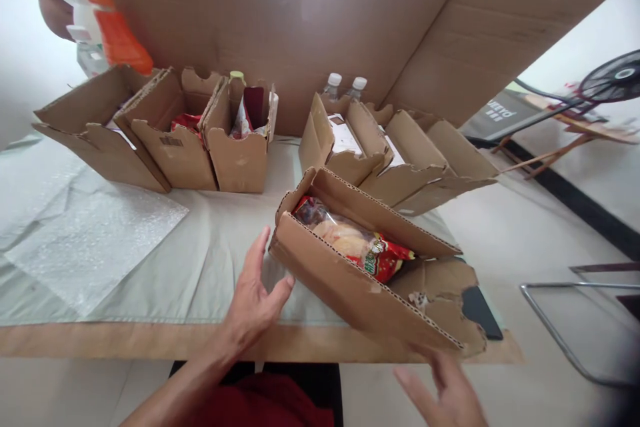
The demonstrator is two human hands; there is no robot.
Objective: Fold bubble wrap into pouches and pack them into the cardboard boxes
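Observation:
A narrow open cardboard box [345, 280] lies at an angle near the table's front edge. Inside it rests a red and clear snack bag [350, 240] with round pale pieces showing. Just left of the box's near end is my left hand [257, 300], fingers apart and holding nothing. My right hand [440, 387], somewhat blurred, is below the box's right end, its fingers spread with nothing in them. A dark flat object [481, 312] shows partly beneath the box's torn right end.
Cardboard boxes [237, 163] stand at the back left, more [350, 163] at the back right. Bubble wrap [100, 240] lies left. Behind are an orange bottle [117, 33], clear bottles [333, 85] and a tall cardboard panel [300, 13]. A person's arm [55, 13] shows upper left.

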